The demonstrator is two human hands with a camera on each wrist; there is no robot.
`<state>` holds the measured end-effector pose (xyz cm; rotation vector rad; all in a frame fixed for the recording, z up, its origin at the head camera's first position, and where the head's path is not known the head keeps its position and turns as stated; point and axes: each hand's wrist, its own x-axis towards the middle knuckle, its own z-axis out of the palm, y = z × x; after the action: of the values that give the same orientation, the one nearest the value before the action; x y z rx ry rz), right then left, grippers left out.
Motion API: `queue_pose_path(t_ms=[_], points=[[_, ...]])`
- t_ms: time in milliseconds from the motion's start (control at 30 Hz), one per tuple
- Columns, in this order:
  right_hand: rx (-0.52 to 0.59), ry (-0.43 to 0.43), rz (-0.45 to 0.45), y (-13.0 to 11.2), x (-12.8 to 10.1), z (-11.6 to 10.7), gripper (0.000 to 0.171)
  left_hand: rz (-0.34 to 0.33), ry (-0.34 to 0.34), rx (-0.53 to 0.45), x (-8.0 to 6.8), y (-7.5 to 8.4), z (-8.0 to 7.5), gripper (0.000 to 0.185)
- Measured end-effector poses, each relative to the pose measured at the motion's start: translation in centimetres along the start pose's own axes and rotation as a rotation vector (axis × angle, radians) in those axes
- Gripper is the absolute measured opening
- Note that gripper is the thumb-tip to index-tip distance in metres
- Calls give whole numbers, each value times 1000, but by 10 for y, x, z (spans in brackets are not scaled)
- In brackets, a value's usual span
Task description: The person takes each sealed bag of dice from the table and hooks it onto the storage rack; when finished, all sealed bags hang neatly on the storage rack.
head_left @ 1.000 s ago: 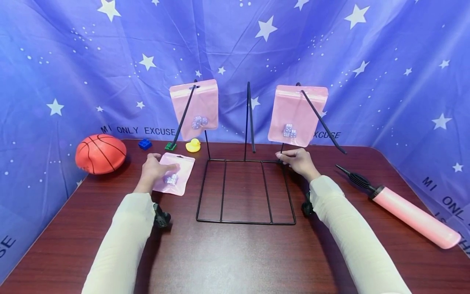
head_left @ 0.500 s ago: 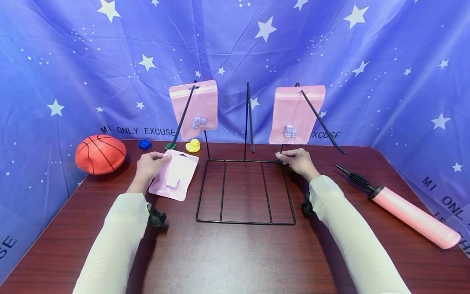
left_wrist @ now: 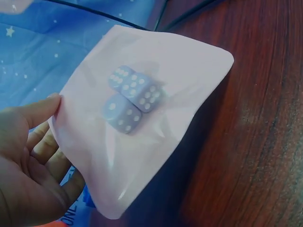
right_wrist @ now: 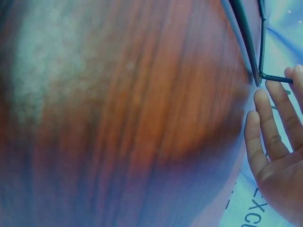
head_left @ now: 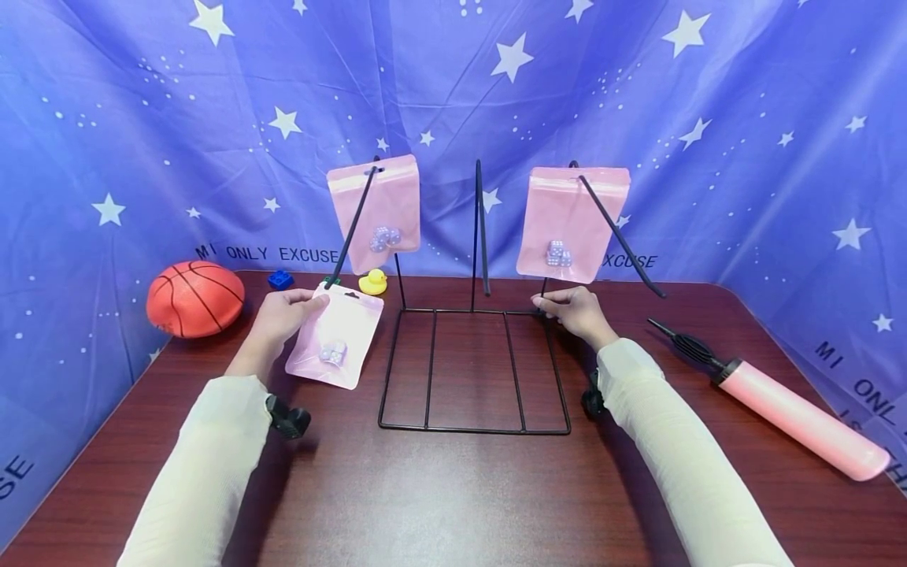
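My left hand (head_left: pixel 279 321) pinches the left edge of a pink zip pouch (head_left: pixel 354 323) between thumb and fingers. The pouch is lifted and tilted over the table, left of a black wire display rack (head_left: pixel 475 431). Light purple dice (left_wrist: pixel 127 118) show through its clear front in the left wrist view. With thumb and forefinger, my right hand (head_left: pixel 575 309) pinches the rack's wire at the back right corner; its other fingers (right_wrist: pixel 255 146) stay fairly straight. Similar pouches with dice hang on the rack's left hook (head_left: pixel 354 220) and right hook (head_left: pixel 623 236). The middle hook (head_left: pixel 485 236) is bare.
On the left stand an orange toy basketball (head_left: pixel 194 299), a blue toy brick (head_left: pixel 280 279) and a yellow rubber duck (head_left: pixel 372 282). A green brick (head_left: pixel 331 281) is mostly hidden behind the pouch. A pink hand pump (head_left: pixel 801 417) lies at the right. A starry curtain (head_left: pixel 453 79) surrounds the table.
My left hand has shifted left and taken the pouch by its upper left edge, raising it off the table. My right hand has stayed at the rack's corner. The right hanging pouch sways slightly.
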<state>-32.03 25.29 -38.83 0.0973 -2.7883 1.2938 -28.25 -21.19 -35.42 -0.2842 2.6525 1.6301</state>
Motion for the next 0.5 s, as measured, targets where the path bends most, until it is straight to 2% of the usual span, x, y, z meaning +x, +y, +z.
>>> queue_pose_path(t_ms=[267,500], points=[[17,-21,4,-1,-1,-1,33,53,-42,10,-8,7,-6,44],[12,-15,0,-1,0,-1,32,124,-44,25,-14,12,-11,46]])
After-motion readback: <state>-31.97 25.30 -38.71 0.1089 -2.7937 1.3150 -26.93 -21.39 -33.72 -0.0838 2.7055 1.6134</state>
